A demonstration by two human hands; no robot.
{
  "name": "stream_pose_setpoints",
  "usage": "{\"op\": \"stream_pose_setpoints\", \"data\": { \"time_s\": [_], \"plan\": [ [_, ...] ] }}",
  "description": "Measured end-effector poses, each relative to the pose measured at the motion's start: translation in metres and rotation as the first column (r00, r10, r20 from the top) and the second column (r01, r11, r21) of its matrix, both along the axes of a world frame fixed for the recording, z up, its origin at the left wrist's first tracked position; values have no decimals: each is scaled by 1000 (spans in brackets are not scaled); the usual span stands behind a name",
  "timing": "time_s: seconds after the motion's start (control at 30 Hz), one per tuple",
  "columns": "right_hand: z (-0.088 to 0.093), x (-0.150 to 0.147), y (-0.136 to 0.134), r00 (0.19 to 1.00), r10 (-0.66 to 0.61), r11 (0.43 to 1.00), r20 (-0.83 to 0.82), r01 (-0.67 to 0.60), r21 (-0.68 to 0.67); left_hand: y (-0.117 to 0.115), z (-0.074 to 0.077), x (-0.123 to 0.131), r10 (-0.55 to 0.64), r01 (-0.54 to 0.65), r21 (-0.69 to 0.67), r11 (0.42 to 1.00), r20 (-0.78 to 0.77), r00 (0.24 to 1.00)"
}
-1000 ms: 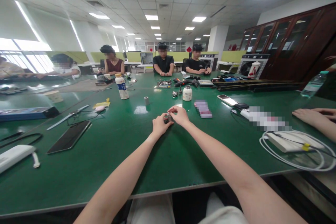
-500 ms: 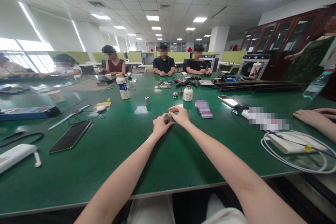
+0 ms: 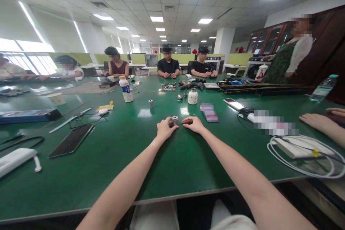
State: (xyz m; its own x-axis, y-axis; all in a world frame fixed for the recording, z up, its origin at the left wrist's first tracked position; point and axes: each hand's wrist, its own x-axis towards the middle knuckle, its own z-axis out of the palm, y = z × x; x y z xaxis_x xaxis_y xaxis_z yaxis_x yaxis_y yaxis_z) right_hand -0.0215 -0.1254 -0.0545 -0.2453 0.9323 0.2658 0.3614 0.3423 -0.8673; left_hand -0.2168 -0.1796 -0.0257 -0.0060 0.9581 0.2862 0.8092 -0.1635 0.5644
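Note:
My left hand point(image 3: 165, 128) is closed around the side of a small silver metal cylinder point(image 3: 175, 120) standing upright on the green table. Its round top shows a dark ring with a lighter centre. Just to the right, apart from the cylinder, is my right hand point(image 3: 194, 125), its thumb and forefinger slightly parted with nothing visible between them. A second metal cylinder point(image 3: 151, 104) stands upright farther off to the left. Beyond my right hand are a round white jar point(image 3: 192, 97) and a phone with a blurred screen point(image 3: 208, 112).
A milk bottle point(image 3: 126, 90) stands ahead on the left, near a dark tablet point(image 3: 72, 140). To the right lie a white phone point(image 3: 234, 104), a coiled cable point(image 3: 269, 151) and a neighbour's hand point(image 3: 309, 118). A power drill point(image 3: 198, 84) lies farther back. Several people sit around the table.
My right hand has come off the top of the cylinder and moved right, leaving the top in sight. My left hand stays on it. A standing person at the right has walked farther back.

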Motion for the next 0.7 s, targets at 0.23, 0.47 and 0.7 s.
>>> {"op": "stream_pose_setpoints", "data": {
  "time_s": [0.23,0.47,0.7],
  "plan": [
    [16,-25,5,972,-167,982,-164,178,55,0,0,0,9,-9,-11,1000,-4,1000],
    [39,-65,-3,987,-101,979,-125,121,165,2,-2,-1,6,-6,-7,1000,-36,999],
    [47,-63,-17,991,-131,969,33,121,217,3,-3,-1,7,-8,-11,1000,-42,999]
  ]
}}
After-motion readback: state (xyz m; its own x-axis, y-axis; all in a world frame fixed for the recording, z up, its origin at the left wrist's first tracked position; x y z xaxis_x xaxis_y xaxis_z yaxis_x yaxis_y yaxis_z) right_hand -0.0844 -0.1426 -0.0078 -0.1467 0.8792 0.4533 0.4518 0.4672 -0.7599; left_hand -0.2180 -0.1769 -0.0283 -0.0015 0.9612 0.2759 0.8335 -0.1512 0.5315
